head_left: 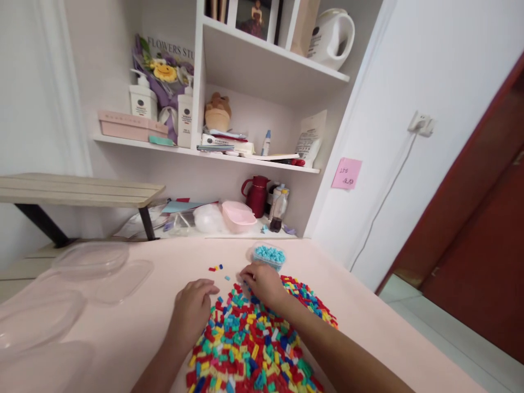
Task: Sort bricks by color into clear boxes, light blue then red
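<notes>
Currently, in the head view: resting left hand [193, 307] loosely, unclenched, beside multicolored bricks [254, 349] spread on pink tabletop [135, 330]; poising right hand [262, 281] over their far edge, near clear tub [280, 266] of light-blue bricks [270, 253]; cannot tell whether pinching any.

A pale pink worktop [176, 259] spreads beneath everything here, its surface plain and smooth. A wide scatter of toy bricks [245, 349] – red, yellow, green, blue, a few white – covers its near middle and runs off to the right. Just beyond the scatter stands a clear tub [275, 267] filled with light blue bricks [268, 253]. A few loose pieces [212, 269] lie apart, to the left of that tub. Along the left side sit clear plastic containers [92, 257] – beside them, a flat clear lid [125, 281].
</notes>
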`<state>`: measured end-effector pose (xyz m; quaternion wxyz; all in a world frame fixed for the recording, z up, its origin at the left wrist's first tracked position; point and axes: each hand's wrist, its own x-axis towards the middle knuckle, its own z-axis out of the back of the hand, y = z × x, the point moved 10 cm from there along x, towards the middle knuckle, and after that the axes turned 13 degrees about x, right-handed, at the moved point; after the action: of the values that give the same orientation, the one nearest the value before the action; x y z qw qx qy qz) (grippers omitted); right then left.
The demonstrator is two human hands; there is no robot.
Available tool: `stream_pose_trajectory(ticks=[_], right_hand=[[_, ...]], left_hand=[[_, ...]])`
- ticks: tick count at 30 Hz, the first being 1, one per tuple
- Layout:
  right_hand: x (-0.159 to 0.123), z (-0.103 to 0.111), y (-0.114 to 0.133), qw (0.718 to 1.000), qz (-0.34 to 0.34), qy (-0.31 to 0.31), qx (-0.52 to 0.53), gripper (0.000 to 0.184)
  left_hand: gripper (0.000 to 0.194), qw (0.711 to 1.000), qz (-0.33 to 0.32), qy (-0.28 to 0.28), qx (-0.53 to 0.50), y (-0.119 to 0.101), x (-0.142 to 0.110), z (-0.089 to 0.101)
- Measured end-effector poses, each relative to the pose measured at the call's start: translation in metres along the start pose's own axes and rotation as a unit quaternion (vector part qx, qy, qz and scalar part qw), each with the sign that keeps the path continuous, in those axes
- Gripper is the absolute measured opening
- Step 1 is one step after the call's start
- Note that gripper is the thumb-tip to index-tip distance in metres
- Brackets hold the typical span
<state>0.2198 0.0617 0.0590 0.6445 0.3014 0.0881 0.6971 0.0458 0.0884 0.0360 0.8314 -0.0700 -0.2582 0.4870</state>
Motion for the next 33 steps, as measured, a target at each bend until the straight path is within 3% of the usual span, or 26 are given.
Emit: stream_pose_trajectory(ticks=[11,17,20,28,33], right_hand=[[0.029,-0.035,0.028,0.996,-0.007,0.042,-0.081,0.019],[0.030,-0.032,0.029,0.997,-0.007,0.032,-0.063,0.015],[0.034,-0.010,0.023,0.999,-0.015,0.004,-0.029,0.014],[0.040,0.093,-0.034,0.985,-0.073,-0.158,0.014,0.019],[0.021,0.117,-0.064,0.972,-0.068,-0.214,0.064,0.022]], left_hand=[[0.043,1.000,0.000,0.016,0.009,0.000,0.001,-0.002],[0.043,1.000,0.006,0.027,0.013,0.001,0.001,-0.004],[0.043,0.999,0.007,0.032,0.013,0.000,0.001,-0.004],[0.042,1.000,0.004,0.013,0.009,0.008,0.006,-0.007],[0.038,1.000,-0.004,-0.005,-0.011,0.012,0.009,-0.007]])
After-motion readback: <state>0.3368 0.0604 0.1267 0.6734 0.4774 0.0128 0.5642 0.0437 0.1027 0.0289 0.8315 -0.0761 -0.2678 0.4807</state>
